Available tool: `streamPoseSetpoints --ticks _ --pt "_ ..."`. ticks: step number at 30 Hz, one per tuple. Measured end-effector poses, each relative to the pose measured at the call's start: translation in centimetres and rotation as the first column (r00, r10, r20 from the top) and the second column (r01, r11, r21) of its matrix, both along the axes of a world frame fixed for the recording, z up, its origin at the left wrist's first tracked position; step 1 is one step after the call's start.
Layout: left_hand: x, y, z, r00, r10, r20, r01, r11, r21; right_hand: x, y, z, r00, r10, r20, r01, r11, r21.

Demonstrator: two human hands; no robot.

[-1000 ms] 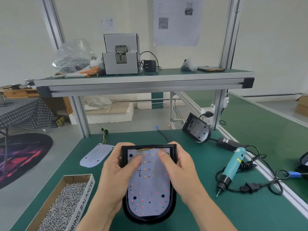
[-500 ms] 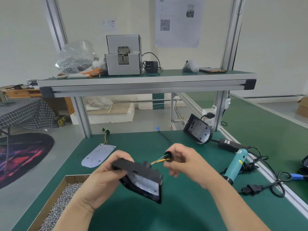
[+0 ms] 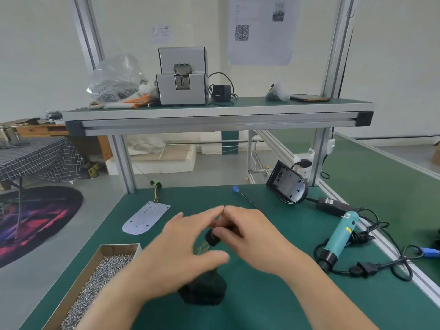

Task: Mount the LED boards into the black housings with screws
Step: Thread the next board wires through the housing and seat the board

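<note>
Above the housing [image 3: 202, 292], right hand [image 3: 253, 239] pinches grommet [image 3: 211, 239]; left hand [image 3: 176, 254] spread.

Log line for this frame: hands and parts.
phase: cable handling | left hand: blurred, fingers spread above black housing | right hand: pinches cable grommet | electric screwdriver: lying on mat

Screw box [image 3: 119, 249] front-L, LED board [image 3: 146, 217] behind it, screwdriver [image 3: 338, 239] R, housing [image 3: 204, 291] prob. beneath grommet [image 3: 212, 237], centre
</note>
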State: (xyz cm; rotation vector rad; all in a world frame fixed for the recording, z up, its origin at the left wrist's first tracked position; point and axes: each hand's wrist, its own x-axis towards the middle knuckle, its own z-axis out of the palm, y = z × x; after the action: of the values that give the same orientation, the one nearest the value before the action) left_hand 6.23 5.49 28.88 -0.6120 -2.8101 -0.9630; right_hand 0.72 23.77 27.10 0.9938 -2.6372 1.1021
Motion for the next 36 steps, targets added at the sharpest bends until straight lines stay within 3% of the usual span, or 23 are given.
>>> streamPoseSetpoints --ticks 2,6,8,12,16,18,22,24,26,28,30,32,34,36 --pt "-0.3 2.2 0.0 0.997 0.019 -0.078 -0.029 0.991 -0.128 0.3 -0.7 0.2 0.996 0.005 0.094 0.01 0.988 -0.155" --pt "-1.0 2.9 -0.6 0.981 0.172 -0.094 -0.183 0.974 -0.13 0.4 -1.1 0.6 0.98 0.063 0.188 -0.016 0.971 -0.24" --pt "-0.9 2.6 -0.6 0.978 0.196 -0.069 -0.205 0.965 -0.166 0.3 -0.8 0.8 0.985 0.033 0.171 0.006 0.975 -0.223" --pt "-0.7 1.1 -0.9 0.983 0.15 -0.106 -0.18 0.901 -0.394 0.8 -0.5 0.8 0.995 -0.004 0.102 0.03 0.964 -0.262" --pt "-0.4 0.0 -1.8 0.972 0.236 0.024 -0.202 0.877 -0.435 1.8 -0.7 0.8 0.995 -0.076 0.07 0.095 0.934 -0.344" --pt "-0.1 -0.5 -2.0 0.949 0.288 0.13 -0.213 0.887 -0.41 2.2 -0.5 0.9 0.994 -0.105 0.042 0.113 0.926 -0.36" --pt "0.1 -1.4 -1.7 0.93 0.176 0.322 -0.153 0.984 -0.096 2.5 0.0 0.8 0.99 -0.136 0.032 0.138 0.918 -0.373" --pt "0.0 -1.3 -1.7 0.956 0.154 0.25 -0.153 0.988 -0.026 2.4 0.5 1.0 0.987 -0.162 -0.003 0.155 0.947 -0.282" --pt "-0.4 -1.0 -1.7 0.964 0.219 0.152 -0.214 0.976 -0.052 2.3 0.9 1.5 0.949 -0.205 -0.24 0.189 0.978 -0.086" --pt "-0.5 -0.4 -1.6 0.955 0.283 0.092 -0.275 0.957 -0.098 2.8 0.5 1.9 0.884 -0.132 -0.449 0.226 0.96 0.164" --pt "-0.7 0.5 -1.3 0.951 0.305 0.054 -0.296 0.946 -0.131 3.7 -0.7 1.7 0.912 -0.035 -0.408 0.205 0.902 0.38" --pt "-0.7 1.0 -1.2 0.952 0.307 0.006 -0.302 0.94 -0.156 4.1 -1.8 1.2 0.95 -0.019 -0.311 0.167 0.874 0.457" --pt "-0.9 0.5 -1.1 0.966 0.26 0.0 -0.258 0.958 -0.125 3.7 -1.8 1.1 0.956 -0.014 -0.291 0.152 0.876 0.458" --pt "-0.9 -1.4 -0.7 0.982 0.142 0.125 -0.154 0.984 0.094 2.7 -1.0 1.4 0.976 -0.039 -0.214 0.111 0.936 0.334"
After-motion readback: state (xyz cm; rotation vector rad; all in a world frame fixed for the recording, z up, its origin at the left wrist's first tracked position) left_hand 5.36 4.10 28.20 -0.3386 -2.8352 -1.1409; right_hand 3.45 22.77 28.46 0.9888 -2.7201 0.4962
